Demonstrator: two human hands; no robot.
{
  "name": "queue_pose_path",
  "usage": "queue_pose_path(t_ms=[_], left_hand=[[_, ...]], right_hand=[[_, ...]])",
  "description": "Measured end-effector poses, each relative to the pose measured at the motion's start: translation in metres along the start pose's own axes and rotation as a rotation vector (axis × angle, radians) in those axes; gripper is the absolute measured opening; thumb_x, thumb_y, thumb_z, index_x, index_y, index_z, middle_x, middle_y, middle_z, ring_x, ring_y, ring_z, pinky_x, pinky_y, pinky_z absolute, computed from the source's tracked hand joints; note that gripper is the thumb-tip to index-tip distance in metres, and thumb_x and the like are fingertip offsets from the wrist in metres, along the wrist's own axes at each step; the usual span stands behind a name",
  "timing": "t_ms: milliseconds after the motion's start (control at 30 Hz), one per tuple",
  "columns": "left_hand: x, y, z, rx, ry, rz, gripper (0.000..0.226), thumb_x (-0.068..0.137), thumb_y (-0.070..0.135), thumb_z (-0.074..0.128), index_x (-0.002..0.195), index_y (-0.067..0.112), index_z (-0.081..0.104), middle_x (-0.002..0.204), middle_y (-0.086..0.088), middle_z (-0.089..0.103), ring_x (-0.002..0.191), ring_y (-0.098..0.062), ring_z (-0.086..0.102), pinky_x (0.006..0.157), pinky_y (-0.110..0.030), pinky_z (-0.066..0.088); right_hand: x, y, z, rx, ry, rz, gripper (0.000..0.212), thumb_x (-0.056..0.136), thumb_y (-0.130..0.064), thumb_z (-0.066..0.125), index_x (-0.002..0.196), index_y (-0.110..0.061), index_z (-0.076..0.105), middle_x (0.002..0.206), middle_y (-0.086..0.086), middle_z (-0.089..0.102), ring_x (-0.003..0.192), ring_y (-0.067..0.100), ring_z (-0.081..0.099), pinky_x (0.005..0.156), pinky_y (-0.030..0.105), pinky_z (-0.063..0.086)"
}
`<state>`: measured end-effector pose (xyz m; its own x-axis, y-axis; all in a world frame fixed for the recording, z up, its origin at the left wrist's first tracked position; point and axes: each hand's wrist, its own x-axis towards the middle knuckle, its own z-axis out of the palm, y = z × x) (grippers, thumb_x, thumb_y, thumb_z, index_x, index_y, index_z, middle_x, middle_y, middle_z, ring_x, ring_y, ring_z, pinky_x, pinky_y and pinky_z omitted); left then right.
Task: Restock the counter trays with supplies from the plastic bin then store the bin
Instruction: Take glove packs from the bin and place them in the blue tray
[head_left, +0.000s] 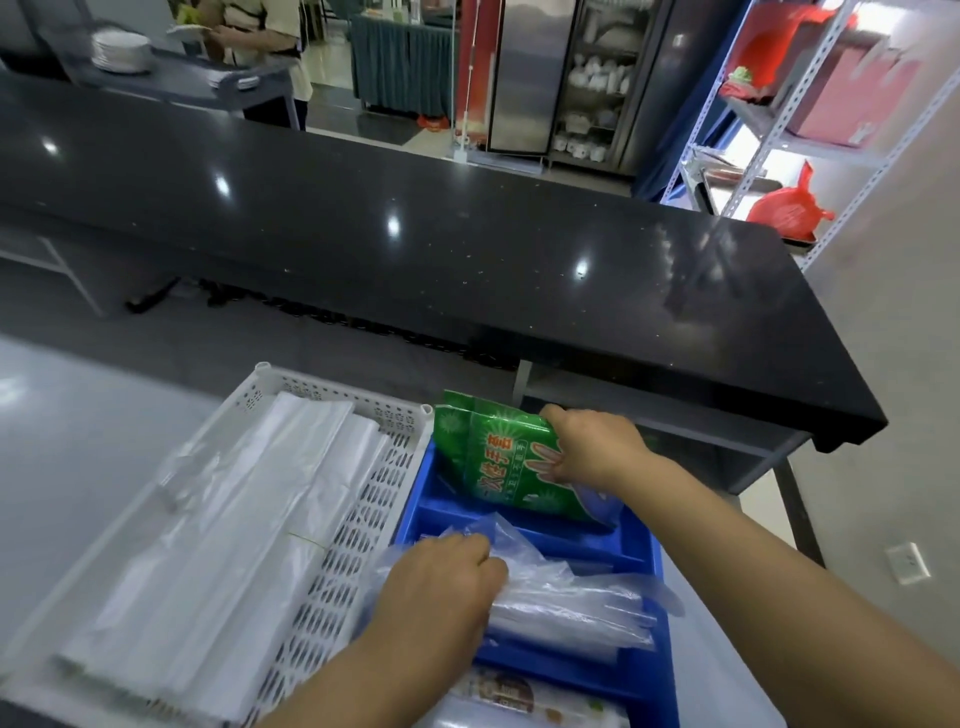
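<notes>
Fingers of my right hand are closed on the top edge of a green printed glove packet, which stands tilted in the far compartment of the blue plastic divided tray. Fingers of my left hand curl down onto a loose bundle of clear plastic gloves in the tray's middle compartment, though I cannot tell whether they grip it. At nine o'clock, touching the tray, a white perforated plastic basket holds flat white plastic bags. Both sit on the grey surface. At twelve o'clock runs a black speckled counter.
</notes>
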<state>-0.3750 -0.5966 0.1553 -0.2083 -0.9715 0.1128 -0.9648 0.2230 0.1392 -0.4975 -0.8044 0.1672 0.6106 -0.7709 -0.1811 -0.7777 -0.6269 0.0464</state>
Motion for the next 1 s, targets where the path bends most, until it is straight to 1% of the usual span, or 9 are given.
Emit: queue_pose_path(t_ms=[167, 267, 367, 433, 500, 633, 700, 900, 1000], left_hand=[[0.002, -0.001, 0.000, 0.020, -0.019, -0.005, 0.033, 0.022, 0.009, 0.073, 0.048, 0.022, 0.057, 0.049, 0.009, 0.052, 0.042, -0.011, 0.049, 0.037, -0.018, 0.033], [0.006, -0.006, 0.000, 0.034, -0.017, -0.011, 0.035, 0.021, 0.011, 0.077, 0.051, 0.024, 0.063, 0.050, 0.010, 0.055, 0.042, -0.010, 0.051, 0.036, -0.017, 0.037], [0.022, -0.010, -0.009, 0.032, 0.039, -0.032, 0.039, 0.026, 0.010, 0.082, 0.062, 0.023, 0.071, 0.052, 0.006, 0.060, 0.042, -0.014, 0.055, 0.036, -0.020, 0.038], [0.039, -0.012, -0.019, 0.038, 0.094, -0.047, 0.035, 0.033, 0.006, 0.082, 0.065, 0.017, 0.071, 0.058, 0.002, 0.063, 0.046, -0.018, 0.057, 0.037, -0.023, 0.040], [0.058, -0.017, -0.024, 0.046, 0.161, -0.058, 0.031, 0.039, 0.002, 0.078, 0.067, 0.012, 0.069, 0.062, -0.003, 0.064, 0.050, -0.023, 0.058, 0.041, -0.025, 0.042], [0.087, -0.019, -0.009, 0.013, 0.122, -0.044, 0.031, 0.057, -0.001, 0.072, 0.085, 0.010, 0.070, 0.081, -0.008, 0.065, 0.073, -0.027, 0.062, 0.058, -0.032, 0.048], [0.093, -0.023, 0.007, -0.014, -0.022, -0.096, 0.025, 0.075, 0.008, 0.063, 0.099, 0.016, 0.065, 0.096, -0.004, 0.064, 0.091, -0.025, 0.060, 0.071, -0.035, 0.046], [0.090, -0.059, 0.026, -0.219, -0.258, -0.246, 0.014, 0.082, 0.018, 0.055, 0.094, 0.019, 0.062, 0.095, -0.002, 0.068, 0.085, -0.024, 0.060, 0.063, -0.028, 0.040], [0.094, -0.062, 0.024, -0.212, -0.343, -0.255, 0.015, 0.084, 0.012, 0.052, 0.092, 0.018, 0.063, 0.094, -0.004, 0.068, 0.080, -0.023, 0.058, 0.062, -0.028, 0.039]], right_hand=[[-0.013, -0.005, 0.000, -0.116, 0.237, -0.008, 0.079, 0.077, -0.042, 0.070, 0.140, -0.020, 0.029, 0.129, 0.005, 0.054, 0.112, 0.027, 0.051, 0.086, 0.038, 0.043], [-0.038, -0.005, -0.015, 0.152, 0.378, -0.101, 0.063, 0.082, -0.040, 0.065, 0.137, -0.022, 0.040, 0.128, 0.001, 0.056, 0.113, 0.023, 0.052, 0.090, 0.037, 0.045], [-0.067, -0.011, -0.029, 0.573, 0.144, -0.253, 0.057, 0.080, -0.050, 0.062, 0.131, -0.037, 0.043, 0.129, -0.008, 0.057, 0.115, 0.008, 0.052, 0.093, 0.030, 0.046], [-0.081, -0.015, -0.027, 0.535, 0.011, -0.312, 0.076, 0.070, -0.064, 0.058, 0.137, -0.049, 0.025, 0.140, -0.014, 0.046, 0.125, 0.001, 0.037, 0.103, 0.029, 0.035], [-0.084, -0.014, -0.018, 0.336, 0.028, -0.294, 0.083, 0.071, -0.061, 0.060, 0.140, -0.048, 0.017, 0.148, -0.010, 0.037, 0.135, 0.009, 0.027, 0.107, 0.036, 0.027], [-0.078, -0.008, 0.009, 0.070, 0.321, -0.244, 0.057, 0.071, -0.008, 0.071, 0.123, -0.025, 0.058, 0.128, 0.002, 0.062, 0.114, 0.026, 0.059, 0.084, 0.038, 0.047], [-0.074, -0.006, 0.027, 0.067, 0.297, -0.207, 0.047, 0.074, -0.001, 0.063, 0.116, -0.020, 0.063, 0.122, 0.003, 0.066, 0.110, 0.026, 0.060, 0.083, 0.038, 0.048], [-0.062, -0.001, 0.059, 0.459, -0.038, 0.071, 0.026, 0.085, -0.015, 0.061, 0.109, -0.026, 0.062, 0.114, 0.002, 0.066, 0.099, 0.028, 0.061, 0.070, 0.029, 0.046], [-0.060, 0.004, 0.051, 0.416, -0.078, 0.082, 0.026, 0.082, -0.031, 0.065, 0.108, -0.026, 0.062, 0.105, 0.002, 0.067, 0.093, 0.024, 0.060, 0.066, 0.028, 0.042]])
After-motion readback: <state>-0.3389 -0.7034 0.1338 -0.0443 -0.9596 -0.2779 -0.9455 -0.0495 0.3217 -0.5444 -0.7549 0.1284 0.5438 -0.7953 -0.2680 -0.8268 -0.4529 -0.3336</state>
